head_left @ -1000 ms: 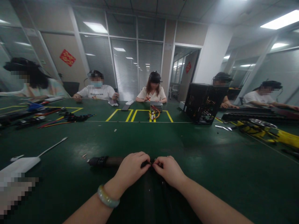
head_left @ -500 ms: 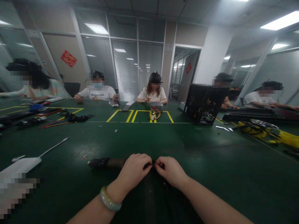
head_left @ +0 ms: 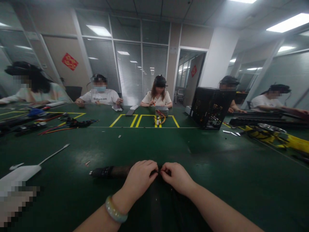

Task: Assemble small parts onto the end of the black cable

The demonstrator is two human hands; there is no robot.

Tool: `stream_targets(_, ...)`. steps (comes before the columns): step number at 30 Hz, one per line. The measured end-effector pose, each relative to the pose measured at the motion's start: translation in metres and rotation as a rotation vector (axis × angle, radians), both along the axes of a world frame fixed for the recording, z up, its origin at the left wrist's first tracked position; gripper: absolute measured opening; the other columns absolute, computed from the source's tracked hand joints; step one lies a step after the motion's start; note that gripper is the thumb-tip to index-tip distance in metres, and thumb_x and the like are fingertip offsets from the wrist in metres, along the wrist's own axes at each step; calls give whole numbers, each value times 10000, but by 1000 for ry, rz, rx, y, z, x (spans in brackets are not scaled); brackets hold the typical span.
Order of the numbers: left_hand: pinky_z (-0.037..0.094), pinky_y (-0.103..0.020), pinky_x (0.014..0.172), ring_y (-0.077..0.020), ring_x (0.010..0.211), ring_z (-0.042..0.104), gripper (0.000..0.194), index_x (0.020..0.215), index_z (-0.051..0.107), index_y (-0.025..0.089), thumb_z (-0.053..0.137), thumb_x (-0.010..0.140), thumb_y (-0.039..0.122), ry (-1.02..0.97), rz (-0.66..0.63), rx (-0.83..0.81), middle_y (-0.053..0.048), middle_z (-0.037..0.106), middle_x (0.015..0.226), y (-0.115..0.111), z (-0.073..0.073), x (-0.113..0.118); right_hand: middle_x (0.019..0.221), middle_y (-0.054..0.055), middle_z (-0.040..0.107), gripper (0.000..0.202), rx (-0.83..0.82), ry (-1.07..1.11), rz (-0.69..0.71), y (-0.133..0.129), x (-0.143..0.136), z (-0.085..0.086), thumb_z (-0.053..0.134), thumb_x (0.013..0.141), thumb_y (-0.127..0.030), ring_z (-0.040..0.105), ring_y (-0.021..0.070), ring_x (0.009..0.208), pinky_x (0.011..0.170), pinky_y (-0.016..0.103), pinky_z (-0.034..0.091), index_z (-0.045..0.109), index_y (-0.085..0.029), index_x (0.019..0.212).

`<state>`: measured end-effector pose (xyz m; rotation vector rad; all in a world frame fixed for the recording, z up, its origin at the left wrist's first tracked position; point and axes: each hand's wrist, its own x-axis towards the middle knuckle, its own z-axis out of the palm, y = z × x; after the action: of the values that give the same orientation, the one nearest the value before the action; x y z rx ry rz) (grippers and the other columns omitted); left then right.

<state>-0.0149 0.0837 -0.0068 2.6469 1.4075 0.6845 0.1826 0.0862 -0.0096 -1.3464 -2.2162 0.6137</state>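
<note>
A dark, long, round tool (head_left: 118, 171) that looks like an electric screwdriver lies on its side on the green table, its metal tip pointing left. My left hand (head_left: 142, 172) covers its right end, with thumb and fingers pinched together. Close beside it, my right hand (head_left: 177, 175) is pinched too, and the fingertips of both hands almost meet. Between them is a small dark piece, mostly hidden by the fingers, so I cannot make out what it is. A bangle (head_left: 116, 209) circles my left wrist. A dark cord-like shape (head_left: 172, 199) runs toward me below my right hand.
A white device with a cable (head_left: 24, 172) lies at left. Wire bundles (head_left: 74, 122) lie farther back. A black computer case (head_left: 209, 108) stands at back right, near a yellow-and-black strap heap (head_left: 267, 135). Across the table, a co-worker (head_left: 158, 93) sits behind a power supply (head_left: 161, 110); several others sit around.
Both hands stay pinched close together, with only slight finger movement. My left forearm has shifted a little to the right and down. The tool has barely moved.
</note>
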Motion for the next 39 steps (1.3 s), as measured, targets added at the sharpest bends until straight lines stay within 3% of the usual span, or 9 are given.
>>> stream_targets(12,471,-349,900,-203,1012,633,163,972,675,272,567,870,205,-1,-58,6,-4,685,1092,5,-1,-2,720,-23,682,140,41,-55,-47,-2,-1,2,562,872,-257,593,114,646,632,200,386,687,-210,830)
stream_targets(20,477,-357,833,-221,935,638,162,1013,618,253,572,872,319,28,20,-30,-23,679,1023,7,-6,-5,733,-35,673,138,57,-67,-40,0,-1,-2,567,887,-273,585,96,634,693,204,415,678,-206,840)
stream_targets(30,463,-380,887,-215,983,624,145,998,622,275,547,876,257,17,-34,-32,2,672,1080,6,-3,-5,709,-45,661,117,66,-65,-29,0,0,-1,576,883,-259,585,95,633,817,238,410,663,-208,824)
stream_targets(35,472,-360,858,-210,946,631,148,1000,627,265,553,871,263,6,-27,-26,-4,674,1049,7,-4,-6,698,-47,643,138,49,-14,-16,-1,1,-1,553,893,-269,566,82,609,648,192,396,654,-205,824)
stream_targets(39,473,-357,860,-213,952,630,153,1008,626,259,547,882,291,17,-25,-35,-16,675,1055,8,-5,-6,697,-47,646,137,50,-9,-28,0,2,-4,560,887,-272,563,83,613,648,194,385,665,-208,827)
